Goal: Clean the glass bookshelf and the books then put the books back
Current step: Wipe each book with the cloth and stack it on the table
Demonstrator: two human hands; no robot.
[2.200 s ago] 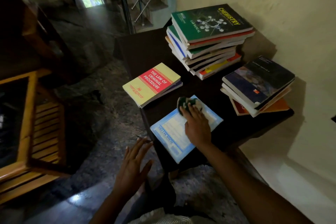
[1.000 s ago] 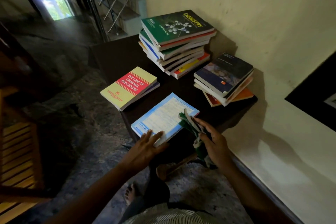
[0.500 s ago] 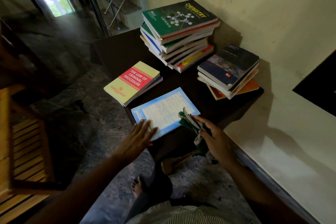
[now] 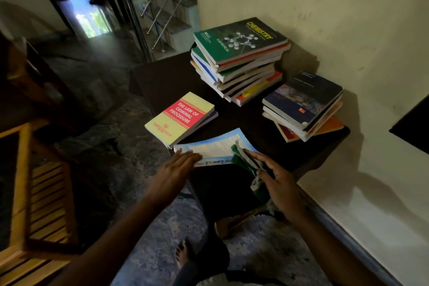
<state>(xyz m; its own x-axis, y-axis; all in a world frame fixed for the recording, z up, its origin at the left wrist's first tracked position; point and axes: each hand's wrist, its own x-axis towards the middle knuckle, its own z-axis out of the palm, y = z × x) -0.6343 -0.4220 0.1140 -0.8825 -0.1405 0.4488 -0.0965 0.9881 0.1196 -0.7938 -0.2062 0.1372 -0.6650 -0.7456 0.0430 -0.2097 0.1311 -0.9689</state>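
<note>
A thin blue book point(image 4: 218, 146) lies at the near edge of the dark table point(image 4: 167, 76), its near edge tipped up so the spine shows. My left hand point(image 4: 176, 169) holds its near left corner, fingers on top, thumb hidden. My right hand point(image 4: 278, 181) holds a green and white cloth point(image 4: 243, 158) against the book's right edge; part of the cloth hangs below the table edge. A yellow and red law book point(image 4: 181, 116) lies just left of the blue one. A tall stack point(image 4: 239, 53) topped by a green chemistry book and a smaller stack point(image 4: 301, 104) stand by the wall.
A wooden-framed shelf unit point(image 4: 23, 181) stands at the left over the dark stone floor. A staircase with a metal railing point(image 4: 162, 7) rises behind the table. The pale wall point(image 4: 348, 30) runs along the right. My foot point(image 4: 183, 253) is on the floor below the table.
My right hand with the cloth came off the top of the blue book to its right edge. My left hand came up from the floor side onto the near left corner, and the near edge has lifted.
</note>
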